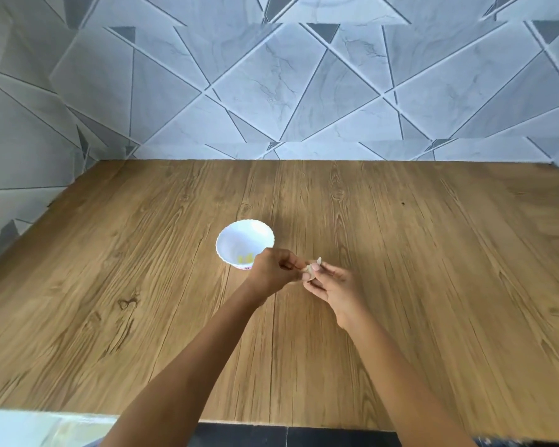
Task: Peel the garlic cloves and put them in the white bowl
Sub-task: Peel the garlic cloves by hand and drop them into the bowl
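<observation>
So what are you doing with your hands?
A person is peeling a garlic clove, pinching it between the left hand and right hand above the wooden table. The white bowl stands just beside the left hand and already holds a few yellowish pieces, probably peeled cloves.

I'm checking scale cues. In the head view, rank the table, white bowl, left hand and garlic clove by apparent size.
1. table
2. white bowl and left hand: they look alike, so unranked
3. garlic clove

wht bowl (pixel 239 241), wood-grain table (pixel 400 253), grey geometric tiles (pixel 271 85)
</observation>
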A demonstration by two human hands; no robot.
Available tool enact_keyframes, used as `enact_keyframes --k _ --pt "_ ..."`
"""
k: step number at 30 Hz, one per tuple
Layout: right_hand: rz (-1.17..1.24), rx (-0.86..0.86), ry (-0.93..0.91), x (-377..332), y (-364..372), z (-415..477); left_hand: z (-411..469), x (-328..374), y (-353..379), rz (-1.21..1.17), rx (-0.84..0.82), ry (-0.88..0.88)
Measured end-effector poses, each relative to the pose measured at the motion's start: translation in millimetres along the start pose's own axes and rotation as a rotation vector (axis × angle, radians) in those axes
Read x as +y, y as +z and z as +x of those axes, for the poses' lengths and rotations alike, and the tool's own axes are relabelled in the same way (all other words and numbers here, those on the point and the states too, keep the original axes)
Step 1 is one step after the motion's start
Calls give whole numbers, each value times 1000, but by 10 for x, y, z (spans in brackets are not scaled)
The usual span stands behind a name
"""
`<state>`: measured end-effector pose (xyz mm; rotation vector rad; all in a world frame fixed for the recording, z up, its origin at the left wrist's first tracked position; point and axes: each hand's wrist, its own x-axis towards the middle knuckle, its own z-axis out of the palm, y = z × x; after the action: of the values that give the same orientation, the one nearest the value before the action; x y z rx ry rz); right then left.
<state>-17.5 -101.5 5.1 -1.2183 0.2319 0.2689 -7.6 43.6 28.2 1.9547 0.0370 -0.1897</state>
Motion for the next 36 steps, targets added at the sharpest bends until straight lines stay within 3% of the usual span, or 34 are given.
enact_keyframes --k 6,9,11,16,19,30,33,36 --pt "-12 -9 27 26 -12 36 -68 24 -38 -174 -59 -71" --pt "-17 19 2 -1 -32 36 -137 34 -40 -293 -18 -81" --pt "-101 63 -80 1 -42 37 -169 42 -54 -239 48 -46" --pt "-837 107 -567 72 -2 140 -306 85 -162 -95 80 25" --pt "-1093 98 -694 142 83 226 -427 52 -238 -13 102 31" --pt "-1110 84 -692 424 105 179 -745 -250 -407 -129 149 -96" --pt "-1138 187 -808 455 85 -124 -817 -281 -416 -120 136 -101" --pt "-1256 176 -842 575 88 -482 -877 -328 -393 -68 118 -92"
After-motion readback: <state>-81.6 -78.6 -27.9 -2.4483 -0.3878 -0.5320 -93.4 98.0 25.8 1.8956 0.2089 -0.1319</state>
